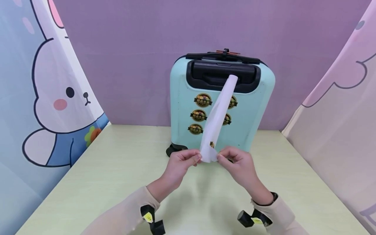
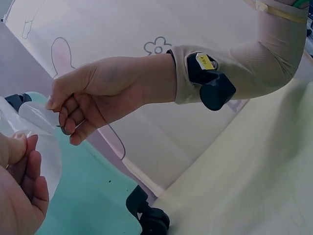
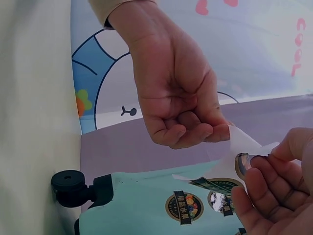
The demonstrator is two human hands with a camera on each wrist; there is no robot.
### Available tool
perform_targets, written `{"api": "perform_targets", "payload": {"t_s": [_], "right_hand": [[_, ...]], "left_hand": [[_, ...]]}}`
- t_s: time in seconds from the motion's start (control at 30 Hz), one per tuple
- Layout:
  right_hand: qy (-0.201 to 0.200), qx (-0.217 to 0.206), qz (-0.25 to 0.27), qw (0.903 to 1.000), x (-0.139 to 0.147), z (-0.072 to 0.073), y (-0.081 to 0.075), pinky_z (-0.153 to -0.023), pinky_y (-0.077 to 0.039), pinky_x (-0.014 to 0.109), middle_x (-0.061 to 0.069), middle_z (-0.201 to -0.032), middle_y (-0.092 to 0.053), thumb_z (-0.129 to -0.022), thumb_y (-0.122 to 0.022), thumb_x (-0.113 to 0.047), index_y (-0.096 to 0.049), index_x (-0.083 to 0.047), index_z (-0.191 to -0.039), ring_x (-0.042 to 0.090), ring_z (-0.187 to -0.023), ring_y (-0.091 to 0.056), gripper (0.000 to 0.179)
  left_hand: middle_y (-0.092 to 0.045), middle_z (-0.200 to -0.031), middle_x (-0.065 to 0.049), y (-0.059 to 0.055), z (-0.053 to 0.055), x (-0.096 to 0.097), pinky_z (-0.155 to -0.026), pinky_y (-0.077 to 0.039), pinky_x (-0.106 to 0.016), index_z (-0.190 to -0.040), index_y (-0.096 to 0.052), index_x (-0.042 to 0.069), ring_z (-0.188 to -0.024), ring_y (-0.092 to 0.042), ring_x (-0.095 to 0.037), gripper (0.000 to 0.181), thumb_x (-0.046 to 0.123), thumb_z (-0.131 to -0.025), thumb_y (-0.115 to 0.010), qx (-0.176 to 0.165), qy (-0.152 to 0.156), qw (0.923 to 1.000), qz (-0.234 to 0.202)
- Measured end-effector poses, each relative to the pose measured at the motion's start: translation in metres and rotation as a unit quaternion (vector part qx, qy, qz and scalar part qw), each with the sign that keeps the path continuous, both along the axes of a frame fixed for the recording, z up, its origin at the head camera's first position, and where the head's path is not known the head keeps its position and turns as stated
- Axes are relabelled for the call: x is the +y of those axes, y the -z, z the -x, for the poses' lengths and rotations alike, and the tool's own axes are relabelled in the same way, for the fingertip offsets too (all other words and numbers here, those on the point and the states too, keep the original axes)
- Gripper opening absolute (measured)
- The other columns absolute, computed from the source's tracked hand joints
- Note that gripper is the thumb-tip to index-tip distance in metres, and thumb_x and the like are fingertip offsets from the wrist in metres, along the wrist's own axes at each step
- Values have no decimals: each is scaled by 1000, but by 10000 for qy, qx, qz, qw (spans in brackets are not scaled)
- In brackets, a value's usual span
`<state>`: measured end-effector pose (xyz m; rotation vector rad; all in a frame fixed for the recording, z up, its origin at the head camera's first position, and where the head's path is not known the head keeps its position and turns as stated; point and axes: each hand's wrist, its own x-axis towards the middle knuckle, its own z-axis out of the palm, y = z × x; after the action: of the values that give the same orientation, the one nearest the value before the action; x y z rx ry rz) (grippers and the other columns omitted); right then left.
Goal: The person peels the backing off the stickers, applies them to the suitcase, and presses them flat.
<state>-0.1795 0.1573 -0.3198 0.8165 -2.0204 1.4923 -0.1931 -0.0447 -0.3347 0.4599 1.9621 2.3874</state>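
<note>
A white sticker sheet (image 1: 215, 120), curled into a long roll, slants in front of an upright mint-green suitcase (image 1: 182, 98). My left hand (image 1: 182, 164) pinches the sheet's lower left edge between thumb and fingers. At its lower right corner, my right hand (image 1: 239, 163) pinches a small turned-out flap. One round black-and-gold sticker (image 3: 242, 165) shows on the sheet close to the right fingertips. Several similar stickers (image 1: 203, 100) sit in two columns on the suitcase, the right column partly hidden by the sheet.
The suitcase has a black handle panel (image 1: 223, 73) on top and a black wheel (image 1: 176, 149) at its lower left. It stands on a pale table (image 1: 117, 182) before a purple backdrop (image 1: 123, 65). Cartoon-printed curtains (image 1: 17, 130) hang at both sides.
</note>
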Motion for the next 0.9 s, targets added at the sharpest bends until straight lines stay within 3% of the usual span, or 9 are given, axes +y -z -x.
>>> {"api": "perform_targets", "payload": {"t_s": [0.2, 0.47, 0.9], "right_hand": [[-130, -593, 172, 9980, 5, 1, -2, -58, -54, 20, -4, -77, -68, -88, -65, 13, -70, 6, -80, 6, -65, -62, 11], [-69, -1050, 180, 9943, 9, 1, -4, -61, -55, 21, -6, -77, -68, -90, -65, 9, -69, 8, -81, 10, -67, -63, 10], [-109, -1283, 353, 9911, 16, 2, -7, -65, -55, 20, -6, -75, -69, -90, -65, 8, -67, 11, -81, 9, -71, -64, 10]], "left_hand": [[-69, -80, 4, 0, 1, -2, -75, -52, -30, -109, -66, -16, -75, -61, -11, 21, -4, -93, -65, -58, -37, 10000, 44], [-68, -77, 4, 1, 3, -4, -71, -50, -25, -107, -66, -17, -73, -60, -11, 20, -4, -93, -64, -92, -41, 9999, 52], [-69, -77, 2, 2, 7, -9, -70, -51, -23, -105, -68, -16, -75, -62, -10, 18, -3, -93, -65, -64, -140, 9998, 116]]}}
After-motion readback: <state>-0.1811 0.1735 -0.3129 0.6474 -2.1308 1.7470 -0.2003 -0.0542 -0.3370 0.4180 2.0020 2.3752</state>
